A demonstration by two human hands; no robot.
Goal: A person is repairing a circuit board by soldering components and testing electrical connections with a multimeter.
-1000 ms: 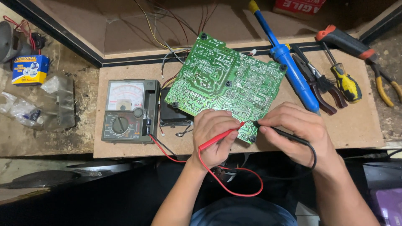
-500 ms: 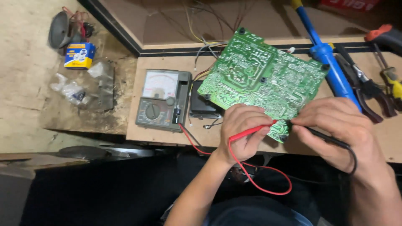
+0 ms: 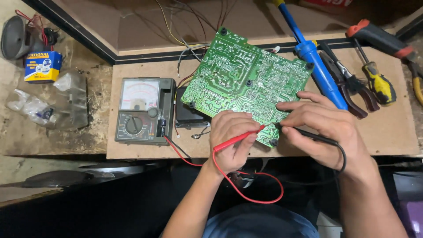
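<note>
A green circuit board (image 3: 240, 79) lies tilted, solder side up, on a wooden work board (image 3: 387, 128). My left hand (image 3: 229, 143) grips a red probe (image 3: 238, 137), its tip touching the board's near edge. My right hand (image 3: 326, 125) grips a black probe (image 3: 308, 133), its tip on the board just right of the red tip. Red and black leads loop down below the work board's edge. An analog multimeter (image 3: 142, 110) with a dial and needle scale sits left of the circuit board.
A blue soldering iron (image 3: 313, 61), pliers (image 3: 348, 88), a yellow screwdriver (image 3: 376, 79) and an orange-handled tool (image 3: 379, 37) lie at the right. A small blue-yellow box (image 3: 42, 66), plastic bags (image 3: 48, 108) and a dark speaker (image 3: 15, 37) are at the left. Loose wires run behind the board.
The view has shifted, so everything sits differently in frame. Both hands keep the probes on the board's near edge, and the two tips have come closer together.
</note>
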